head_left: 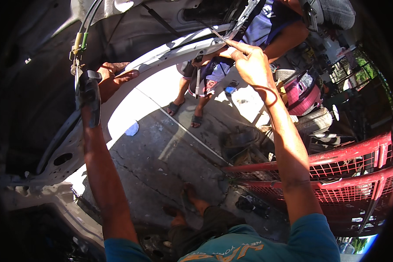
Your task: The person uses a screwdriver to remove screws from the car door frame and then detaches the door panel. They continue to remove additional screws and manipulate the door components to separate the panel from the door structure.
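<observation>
A grey vehicle body panel with a curved, light-coloured metal rim (174, 51) stretches across the top. My left hand (113, 78) is at the rim's left end, its thumb and fingers on either side of the metal edge. A black plastic part (91, 94) covers some of that wrist. Two dark cables with yellow and green ends (81, 41) hang beside it. At the rim's right part, my right hand (249, 61) pinches a thin, dark rod (214, 31) between thumb and forefinger. The rod points up and left, over the rim; its far end is hard to make out.
Beyond the rim, another person in a dark blue jersey (253, 32) holds a slim metal tool (198, 83). Red mesh-sided metal racks (336, 174) stand at the right, near my right arm. A pink container (303, 91) and clutter lie behind. Cracked concrete floor (161, 170) lies below.
</observation>
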A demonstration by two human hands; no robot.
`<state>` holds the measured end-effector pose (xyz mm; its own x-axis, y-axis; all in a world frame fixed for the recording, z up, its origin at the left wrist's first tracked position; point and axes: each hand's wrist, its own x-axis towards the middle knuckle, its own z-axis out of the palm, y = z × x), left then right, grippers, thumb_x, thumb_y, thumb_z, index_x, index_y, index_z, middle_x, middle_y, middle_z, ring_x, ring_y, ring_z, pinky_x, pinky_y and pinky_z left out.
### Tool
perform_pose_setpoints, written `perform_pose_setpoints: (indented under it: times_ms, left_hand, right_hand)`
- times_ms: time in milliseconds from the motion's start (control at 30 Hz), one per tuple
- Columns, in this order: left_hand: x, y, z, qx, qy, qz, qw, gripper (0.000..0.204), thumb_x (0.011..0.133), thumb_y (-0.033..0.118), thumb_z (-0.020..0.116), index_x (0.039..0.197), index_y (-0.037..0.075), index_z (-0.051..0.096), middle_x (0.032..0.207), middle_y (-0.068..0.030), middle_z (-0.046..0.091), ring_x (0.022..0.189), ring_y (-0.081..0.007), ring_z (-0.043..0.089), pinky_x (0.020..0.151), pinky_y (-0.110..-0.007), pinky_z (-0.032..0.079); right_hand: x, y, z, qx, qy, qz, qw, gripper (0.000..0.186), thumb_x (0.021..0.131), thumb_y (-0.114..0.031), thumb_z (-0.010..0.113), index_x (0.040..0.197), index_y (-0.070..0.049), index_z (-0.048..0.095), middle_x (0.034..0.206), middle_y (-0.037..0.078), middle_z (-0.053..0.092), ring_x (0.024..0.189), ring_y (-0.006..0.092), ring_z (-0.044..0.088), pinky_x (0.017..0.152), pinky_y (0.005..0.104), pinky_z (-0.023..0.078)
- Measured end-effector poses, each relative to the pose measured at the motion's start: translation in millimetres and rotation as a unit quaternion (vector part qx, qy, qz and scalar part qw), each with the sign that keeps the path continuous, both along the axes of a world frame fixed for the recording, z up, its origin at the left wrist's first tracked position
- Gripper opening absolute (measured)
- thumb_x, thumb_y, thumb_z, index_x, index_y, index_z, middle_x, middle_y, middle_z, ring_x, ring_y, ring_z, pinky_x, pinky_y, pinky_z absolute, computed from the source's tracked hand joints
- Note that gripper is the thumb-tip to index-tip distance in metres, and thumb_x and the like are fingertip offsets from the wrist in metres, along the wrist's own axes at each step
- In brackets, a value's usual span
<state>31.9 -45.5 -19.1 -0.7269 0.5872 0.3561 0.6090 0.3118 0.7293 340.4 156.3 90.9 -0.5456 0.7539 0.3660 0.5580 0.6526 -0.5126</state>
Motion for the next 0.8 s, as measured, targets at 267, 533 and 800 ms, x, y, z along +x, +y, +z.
perform_pose_setpoints:
  times_ms: [267, 533, 800]
  left_hand:
    - [-1.8, 3.9, 1.6, 0.006, 0.004, -0.005, 1.0, 0.046, 0.09, 0.033, 0.076, 0.122, 0.0, 0.071, 0.091, -0.0071, 0.074, 0.081, -0.0117, 0.064, 0.076, -0.029, 0.051]
    - [-2.4, 6.3, -0.8, 0.001, -0.002, -0.01, 1.0, 0.046, 0.09, 0.033, 0.076, 0.122, 0.0, 0.071, 0.092, -0.0073, 0.075, 0.081, -0.0121, 0.065, 0.077, -0.029, 0.051]
    - [1.2, 3.7, 0.6, 0.015, 0.007, -0.012, 1.0, 0.046, 0.09, 0.033, 0.076, 0.122, 0.001, 0.071, 0.092, -0.0076, 0.075, 0.081, -0.0125, 0.065, 0.077, -0.029, 0.051]
  right_hand:
    - [9.9, 6.7, -35.7, 0.103, -0.004, -0.001, 0.995, 0.041, 0.097, -0.022, 0.055, 0.132, -0.005, 0.066, 0.089, 0.022, 0.072, 0.079, 0.0353, 0.071, 0.075, 0.0442, 0.055]
    - [27.9, 13.3, 5.3, 0.237, -0.135, -0.028, 0.962, 0.035, 0.097, -0.027, 0.056, 0.127, -0.015, 0.07, 0.098, 0.02, 0.07, 0.087, 0.0392, 0.071, 0.077, 0.0497, 0.057]
    - [44.0, 42.8, -8.2, 0.269, -0.102, 0.073, 0.955, 0.051, 0.087, -0.013, 0.069, 0.137, -0.012, 0.059, 0.088, 0.017, 0.065, 0.089, 0.0337, 0.068, 0.085, 0.0428, 0.053]
